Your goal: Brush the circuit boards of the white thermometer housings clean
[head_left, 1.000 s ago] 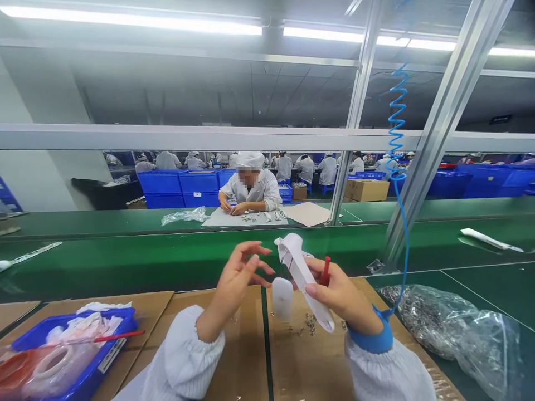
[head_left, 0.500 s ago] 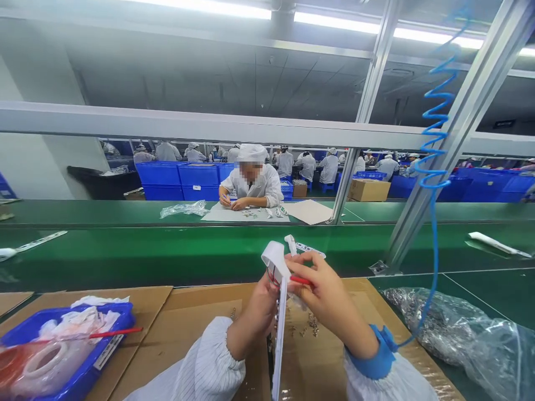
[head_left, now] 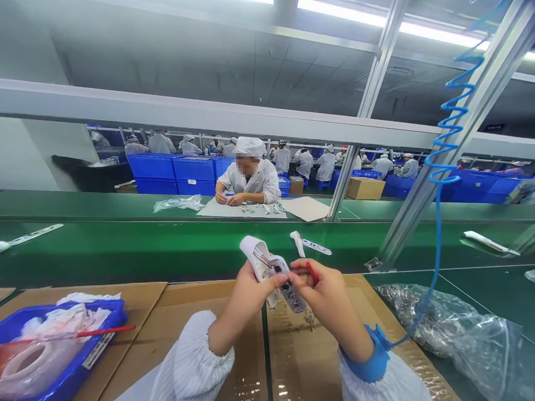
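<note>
A white curved plastic housing (head_left: 253,253) is in my left hand (head_left: 246,292), whose fingers are closed around it and whose thumb presses its circuit board (head_left: 295,298). Red and dark wires (head_left: 262,257) run between the round head of the housing and the board. My right hand (head_left: 324,289) is at the board's right edge, fingertips touching or very close to it. A red stick (head_left: 311,272) is tucked in its curled fingers; the stick's far end is hidden. A blue wrist band (head_left: 365,356) circles my right wrist.
Small metal parts (head_left: 309,320) lie on the cardboard (head_left: 200,323). At left is a blue tray (head_left: 100,340) with bagged items; at right, a clear plastic bag (head_left: 443,320). More housings (head_left: 297,243) lie on the green belt (head_left: 188,250). A co-worker (head_left: 249,175) sits opposite; a coiled blue cord (head_left: 438,234) hangs at right.
The housing has turned from edge-on to show its circuit board and wires, and its head has shifted left. My left thumb now lies over the board. The camera view has shifted slightly.
</note>
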Demonstrator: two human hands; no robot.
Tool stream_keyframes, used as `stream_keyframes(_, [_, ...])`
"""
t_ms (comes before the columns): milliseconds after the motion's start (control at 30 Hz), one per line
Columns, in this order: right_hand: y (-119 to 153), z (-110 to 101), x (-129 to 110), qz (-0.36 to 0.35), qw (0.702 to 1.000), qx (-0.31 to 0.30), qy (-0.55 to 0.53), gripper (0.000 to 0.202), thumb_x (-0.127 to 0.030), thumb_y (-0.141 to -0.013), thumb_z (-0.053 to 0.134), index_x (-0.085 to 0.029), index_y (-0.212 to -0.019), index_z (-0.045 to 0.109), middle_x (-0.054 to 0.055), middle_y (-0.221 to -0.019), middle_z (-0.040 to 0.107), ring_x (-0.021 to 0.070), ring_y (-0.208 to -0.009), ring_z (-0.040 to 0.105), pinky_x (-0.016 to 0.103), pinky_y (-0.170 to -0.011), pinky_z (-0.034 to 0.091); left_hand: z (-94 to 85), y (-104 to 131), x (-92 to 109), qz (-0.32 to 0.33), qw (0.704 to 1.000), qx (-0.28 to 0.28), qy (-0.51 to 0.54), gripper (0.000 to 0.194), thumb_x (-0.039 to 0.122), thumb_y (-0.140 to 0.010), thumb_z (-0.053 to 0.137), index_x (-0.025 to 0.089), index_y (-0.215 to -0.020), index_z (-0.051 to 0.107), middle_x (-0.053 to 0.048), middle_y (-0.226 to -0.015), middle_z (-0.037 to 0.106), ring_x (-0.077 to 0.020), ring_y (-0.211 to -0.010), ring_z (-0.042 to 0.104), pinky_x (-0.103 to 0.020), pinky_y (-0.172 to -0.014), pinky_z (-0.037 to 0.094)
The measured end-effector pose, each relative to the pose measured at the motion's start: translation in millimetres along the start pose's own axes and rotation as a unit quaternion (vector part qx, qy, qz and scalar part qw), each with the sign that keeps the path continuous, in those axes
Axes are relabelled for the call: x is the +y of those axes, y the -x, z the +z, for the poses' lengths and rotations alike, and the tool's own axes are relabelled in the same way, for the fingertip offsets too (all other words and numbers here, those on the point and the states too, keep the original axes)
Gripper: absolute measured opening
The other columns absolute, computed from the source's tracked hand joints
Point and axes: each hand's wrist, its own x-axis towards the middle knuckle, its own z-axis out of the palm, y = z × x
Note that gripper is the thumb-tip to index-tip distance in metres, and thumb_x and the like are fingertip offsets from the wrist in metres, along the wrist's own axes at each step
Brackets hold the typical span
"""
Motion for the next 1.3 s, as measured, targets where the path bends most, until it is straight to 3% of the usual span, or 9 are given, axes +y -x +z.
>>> stream_keyframes(300, [-1,-5,-5,-0.018,0.999,-0.049,-0.005,0.020,-0.029,-0.081,0.053,-0.014,-0.079,0.066,-0.004,-0.050,0.042,0.0079,-0.047,0.034,0.019,-0.044,0.027,-4.6,3,5,0.018,0.995,-0.002,-0.094,0.049,0.045,-0.064,0.075,0.014,-0.097,0.055,-0.009,-0.093,0.066,-0.0223,-0.086,0.061,-0.032,-0.076,0.047])
stream_keyframes(567, [5,1,-3,-0.013,0.998,0.054,-0.029,0.023,-0.034,-0.085,0.049,-0.015,-0.080,0.061,0.000,-0.061,0.054,0.0090,-0.050,0.044,0.020,-0.046,0.035,3.5,9,-9,0.019,0.998,-0.020,-0.048,0.051,0.041,-0.063,0.076,0.014,-0.101,0.055,-0.010,-0.098,0.066,-0.0228,-0.089,0.061,-0.034,-0.079,0.048])
stream_keyframes(800, [13,-22,-10,-0.096,0.977,0.186,0.027,0.019,-0.031,-0.087,0.054,-0.018,-0.085,0.067,0.002,-0.070,0.065,0.0125,-0.062,0.059,0.022,-0.057,0.046,3.2,10,-10,0.047,0.994,0.054,-0.079,0.042,0.042,-0.068,0.070,0.014,-0.098,0.059,-0.009,-0.094,0.068,-0.0220,-0.084,0.063,-0.032,-0.073,0.049])
stream_keyframes(900, [20,-41,-14,-0.134,0.925,0.354,-0.035,0.033,-0.031,-0.092,0.042,-0.017,-0.078,0.068,0.004,-0.065,0.062,0.0140,-0.055,0.057,0.026,-0.049,0.044,-6.0,4,-5,0.059,0.982,0.091,-0.153,0.043,0.044,-0.069,0.069,0.015,-0.099,0.061,-0.009,-0.093,0.068,-0.0232,-0.082,0.062,-0.031,-0.069,0.047])
stream_keyframes(1033, [17,-56,-20,-0.236,0.779,0.577,-0.065,0.044,-0.028,-0.095,0.031,-0.017,-0.063,0.060,0.005,-0.060,0.054,0.0172,-0.054,0.058,0.031,-0.045,0.043,-13.6,-3,-4,0.079,0.968,0.097,-0.217,0.042,0.048,-0.071,0.067,0.016,-0.099,0.062,-0.008,-0.090,0.068,-0.0234,-0.078,0.061,-0.030,-0.064,0.044])
stream_keyframes(1133, [10,-56,-26,-0.270,0.666,0.695,-0.040,0.042,-0.019,-0.091,0.031,-0.021,-0.054,0.049,0.001,-0.046,0.039,0.0170,-0.042,0.053,0.031,-0.035,0.035,-13.7,-3,-4,0.099,0.960,0.096,-0.242,0.037,0.045,-0.071,0.067,0.017,-0.095,0.063,-0.007,-0.084,0.068,-0.0222,-0.073,0.060,-0.028,-0.061,0.042])
stream_keyframes(1200, [10,-51,-31,-0.260,0.632,0.730,-0.017,0.038,-0.019,-0.091,0.034,-0.023,-0.053,0.041,-0.001,-0.046,0.033,0.0159,-0.039,0.051,0.030,-0.033,0.032,-12.7,-2,-3,0.111,0.955,0.094,-0.258,0.032,0.042,-0.072,0.067,0.018,-0.094,0.063,-0.006,-0.081,0.068,-0.0210,-0.070,0.060,-0.027,-0.060,0.041])
stream_keyframes(1233, [12,-48,-33,-0.247,0.643,0.725,-0.012,0.037,-0.021,-0.092,0.035,-0.023,-0.055,0.038,-0.002,-0.048,0.032,0.0153,-0.041,0.051,0.030,-0.034,0.033,-12.2,-2,-2,0.115,0.953,0.094,-0.264,0.031,0.040,-0.073,0.067,0.018,-0.093,0.063,-0.005,-0.081,0.068,-0.0205,-0.069,0.060,-0.027,-0.060,0.041])
stream_keyframes(1300, [19,-43,-36,-0.223,0.756,0.616,-0.012,0.036,-0.032,-0.096,0.029,-0.023,-0.062,0.036,-0.001,-0.055,0.031,0.0149,-0.047,0.051,0.029,-0.036,0.035,-11.8,-1,0,0.117,0.953,0.091,-0.265,0.030,0.040,-0.073,0.066,0.018,-0.094,0.064,-0.005,-0.080,0.068,-0.0203,-0.069,0.059,-0.026,-0.059,0.041])
